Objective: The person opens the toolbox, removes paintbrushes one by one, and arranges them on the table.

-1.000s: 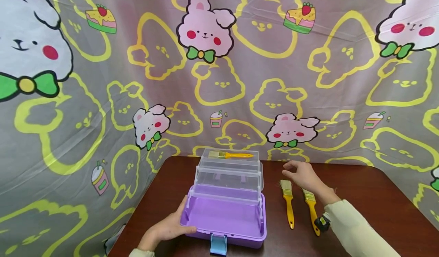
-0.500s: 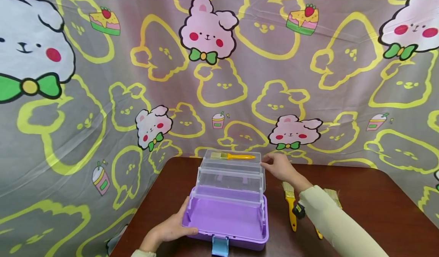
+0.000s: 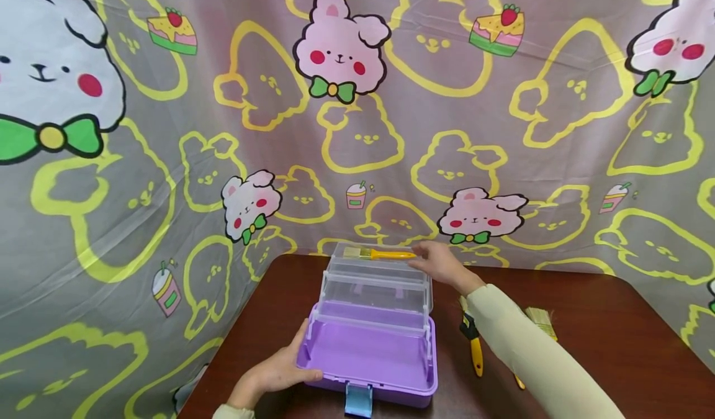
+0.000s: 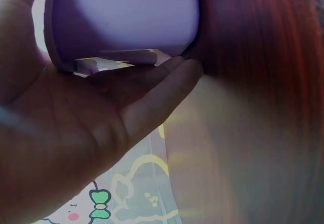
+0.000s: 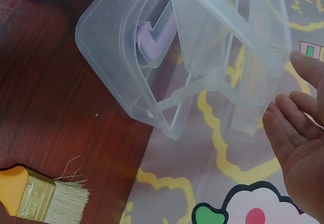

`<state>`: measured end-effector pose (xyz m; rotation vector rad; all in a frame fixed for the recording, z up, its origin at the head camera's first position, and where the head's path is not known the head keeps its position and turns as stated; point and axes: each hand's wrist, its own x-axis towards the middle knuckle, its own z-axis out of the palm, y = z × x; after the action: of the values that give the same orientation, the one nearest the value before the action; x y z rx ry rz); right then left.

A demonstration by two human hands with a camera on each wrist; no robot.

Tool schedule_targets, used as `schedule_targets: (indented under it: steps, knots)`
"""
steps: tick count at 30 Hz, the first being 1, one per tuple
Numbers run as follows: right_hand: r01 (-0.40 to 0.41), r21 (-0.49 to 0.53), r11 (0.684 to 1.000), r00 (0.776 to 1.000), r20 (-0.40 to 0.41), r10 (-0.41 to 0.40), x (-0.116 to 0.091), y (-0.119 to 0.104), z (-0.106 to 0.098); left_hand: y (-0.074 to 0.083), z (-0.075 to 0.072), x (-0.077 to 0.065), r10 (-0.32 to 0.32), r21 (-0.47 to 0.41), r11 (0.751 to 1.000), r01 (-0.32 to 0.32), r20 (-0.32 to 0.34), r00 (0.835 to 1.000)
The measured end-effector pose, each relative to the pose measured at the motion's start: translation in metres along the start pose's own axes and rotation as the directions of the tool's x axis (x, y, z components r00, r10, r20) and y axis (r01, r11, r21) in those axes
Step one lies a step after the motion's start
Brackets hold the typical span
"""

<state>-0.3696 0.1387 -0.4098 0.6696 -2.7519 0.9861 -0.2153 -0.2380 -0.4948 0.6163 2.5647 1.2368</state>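
An opened purple toolbox [image 3: 368, 357] with clear fold-out trays sits mid-table, its blue latch at the front. My left hand [image 3: 282, 364] grips its left side, thumb over the front corner; the left wrist view shows fingers against the purple wall [image 4: 136, 16]. A yellow-handled paintbrush [image 3: 385, 254] lies in the top tray, bristles to the left. My right hand [image 3: 441, 262] is at the tray's right end, fingertips by the brush's handle end. In the right wrist view, its fingers [image 5: 286, 133] are parted beside the clear tray [image 5: 248, 36]; no grip on the brush shows.
Right of the toolbox lies a second paintbrush [image 3: 476, 354], partly behind a dark device on my right wrist. A third paintbrush [image 3: 540, 321] is mostly covered by my sleeve. A cartoon-printed cloth [image 3: 368, 115] hangs behind and left of the brown table [image 3: 609, 319].
My right hand has moved left from above the loose brushes to the handle end of the brush in the top tray. The left hand stays on the toolbox.
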Motion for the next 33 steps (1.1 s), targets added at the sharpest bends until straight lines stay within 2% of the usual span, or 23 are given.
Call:
schedule_targets:
  steps: [8, 15, 19, 25, 33]
  knots:
    - [-0.014, -0.008, 1.000, 1.000, 0.025, 0.014, 0.012, 0.000, 0.006, 0.002, -0.001, 0.001, -0.003, 0.006, 1.000, 0.003, 0.006, 1.000]
    - [0.043, -0.122, 0.992, 0.998, 0.055, -0.036, 0.018, 0.000, 0.014, 0.002, 0.000, 0.000, -0.004, -0.001, 1.000, 0.004, 0.014, 1.000]
    - [0.053, -0.153, 0.987, 0.997, 0.064, -0.043, 0.020, -0.002, 0.015, 0.002, -0.001, 0.000, -0.003, 0.005, 1.000, 0.003, 0.011, 1.000]
    - [0.055, -0.152, 0.987, 0.997, 0.062, -0.046, 0.022, -0.003, 0.017, 0.003, -0.001, 0.001, -0.017, 0.019, 1.000, 0.017, 0.007, 1.000]
    - [0.044, -0.165, 0.985, 0.996, 0.079, -0.032, 0.026, -0.003, 0.021, 0.004, -0.002, 0.001, -0.001, 0.021, 1.000, 0.001, 0.007, 1.000]
